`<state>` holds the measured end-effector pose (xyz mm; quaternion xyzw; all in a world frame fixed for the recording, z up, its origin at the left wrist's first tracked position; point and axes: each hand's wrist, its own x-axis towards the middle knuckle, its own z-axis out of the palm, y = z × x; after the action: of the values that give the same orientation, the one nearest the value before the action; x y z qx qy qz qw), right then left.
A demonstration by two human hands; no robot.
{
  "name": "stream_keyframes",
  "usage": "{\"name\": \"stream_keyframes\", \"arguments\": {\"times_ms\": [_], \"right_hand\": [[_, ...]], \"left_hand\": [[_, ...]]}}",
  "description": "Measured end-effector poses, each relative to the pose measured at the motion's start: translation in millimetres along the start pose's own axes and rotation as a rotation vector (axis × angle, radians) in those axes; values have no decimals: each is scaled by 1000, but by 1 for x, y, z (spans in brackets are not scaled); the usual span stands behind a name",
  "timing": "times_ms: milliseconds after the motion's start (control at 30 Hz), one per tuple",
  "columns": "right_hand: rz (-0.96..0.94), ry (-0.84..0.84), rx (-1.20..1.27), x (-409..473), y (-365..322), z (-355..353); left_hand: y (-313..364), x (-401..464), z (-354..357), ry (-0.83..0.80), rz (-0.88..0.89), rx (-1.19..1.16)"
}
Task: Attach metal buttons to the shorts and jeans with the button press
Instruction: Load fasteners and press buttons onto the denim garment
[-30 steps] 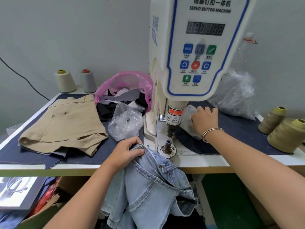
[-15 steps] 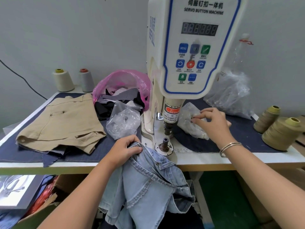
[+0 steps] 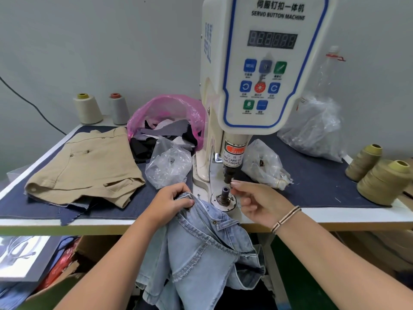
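At lower centre the left hand [image 3: 172, 201] grips the soft, floppy jeans [image 3: 201, 247] by the stiff waistband (best hold), while the right hand [image 3: 257, 203] pinches something too small to identify.

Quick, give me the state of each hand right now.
Left hand: grips the denim shorts waistband.
Right hand: fingers pinched together by the lower die; anything held is too small to tell.

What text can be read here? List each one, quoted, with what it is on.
"SERVO BUTTON MACHINE", below a line of Chinese characters: button press.
"MENU": blue button.
"WARNING" (faint) and "TAKE CARE OF YOUR FINGER": warning label.
Counter display: unlit, no number readable.
Captions under the other buttons: too small.
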<state>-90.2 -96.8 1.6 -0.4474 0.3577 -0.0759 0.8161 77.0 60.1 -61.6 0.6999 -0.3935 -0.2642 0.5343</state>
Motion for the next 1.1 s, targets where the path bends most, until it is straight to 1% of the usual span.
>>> {"name": "stream_keyframes", "arguments": {"times_ms": [100,233,433,800,900,967,1000,1067,1100], "right_hand": [[52,-7,62,2,2,3],[145,-79,208,1,3,7],[177,-162,389,-5,5,12],[173,-140,620,-15,6,21],[130,-116,662,-20,12,29],[82,-77,648,-22,21,38],[60,-63,603,-24,26,44],[9,-76,427,-26,32,63],[-42,-98,286,-25,32,74]], "left_hand": [[0,0,0,-1,-7,6],[2,-1,0,-7,-2,0],[1,1,-2,0,-6,38],[2,1,-1,9,-19,46],[1,2,-2,4,-23,27],[1,2,-1,0,-16,10],[1,2,-1,0,-14,0],[4,1,1,6,5,1],[4,0,1,15,23,5]]}}
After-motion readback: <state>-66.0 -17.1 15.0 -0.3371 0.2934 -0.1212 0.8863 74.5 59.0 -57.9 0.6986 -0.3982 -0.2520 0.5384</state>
